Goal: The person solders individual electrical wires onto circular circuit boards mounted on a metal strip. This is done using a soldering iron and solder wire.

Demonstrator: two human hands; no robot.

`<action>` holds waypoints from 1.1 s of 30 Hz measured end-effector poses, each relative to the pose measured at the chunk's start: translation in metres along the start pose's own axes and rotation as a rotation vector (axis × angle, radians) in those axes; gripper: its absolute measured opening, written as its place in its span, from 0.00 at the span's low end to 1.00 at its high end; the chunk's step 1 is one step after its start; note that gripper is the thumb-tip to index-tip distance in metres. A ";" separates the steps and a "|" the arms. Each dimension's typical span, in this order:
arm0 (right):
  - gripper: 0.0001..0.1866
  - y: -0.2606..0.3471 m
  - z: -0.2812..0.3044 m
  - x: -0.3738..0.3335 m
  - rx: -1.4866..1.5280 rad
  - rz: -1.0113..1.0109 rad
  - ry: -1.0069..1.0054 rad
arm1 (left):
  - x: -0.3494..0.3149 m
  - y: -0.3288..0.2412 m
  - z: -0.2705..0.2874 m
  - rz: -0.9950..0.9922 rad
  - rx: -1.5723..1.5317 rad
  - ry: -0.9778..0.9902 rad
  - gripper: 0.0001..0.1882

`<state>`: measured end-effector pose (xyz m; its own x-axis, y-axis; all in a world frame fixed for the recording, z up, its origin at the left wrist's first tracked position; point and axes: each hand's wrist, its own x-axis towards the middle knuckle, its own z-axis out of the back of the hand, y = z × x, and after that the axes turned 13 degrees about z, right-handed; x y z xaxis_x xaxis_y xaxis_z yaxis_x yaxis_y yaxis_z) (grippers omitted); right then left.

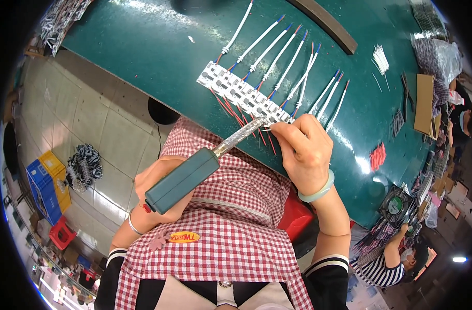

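My left hand [163, 181] is wrapped round the green handle of a soldering iron [181, 181]. The iron's metal barrel points up and right, its tip at the near edge of a row of white switch-like parts [243, 95] on the green table. White cables [269, 46] with red and blue wire ends run from the far side of the row. Several red wires [228, 107] stick out on the near side. At the row's right end, my right hand [308, 147] is closed in a pinch beside the tip. What its fingers hold is too small to make out.
On the green table [143, 51] lie a dark bar [326, 23], white sticks [380, 59], a bundle of red pieces [377, 156] and a cardboard box [426, 106]. A black fan [396, 204] stands at the right, near another person [385, 266]. Crates [47, 186] stand on the floor.
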<state>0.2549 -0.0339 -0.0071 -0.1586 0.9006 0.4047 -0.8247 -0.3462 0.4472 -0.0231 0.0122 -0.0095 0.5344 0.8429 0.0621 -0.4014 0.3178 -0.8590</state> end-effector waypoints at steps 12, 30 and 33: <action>0.11 0.002 0.001 0.005 -0.006 -0.032 0.001 | 0.002 -0.001 0.001 0.088 -0.012 0.020 0.11; 0.10 0.003 0.000 0.006 -0.018 0.001 -0.027 | 0.001 -0.004 0.004 -0.001 0.031 -0.070 0.11; 0.11 0.006 0.001 0.008 -0.005 0.017 -0.072 | -0.001 -0.006 0.005 0.083 0.007 -0.072 0.12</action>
<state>0.2496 -0.0286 -0.0002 -0.1333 0.8731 0.4689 -0.8252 -0.3598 0.4355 -0.0249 0.0121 -0.0020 0.4444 0.8954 0.0269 -0.4477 0.2480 -0.8591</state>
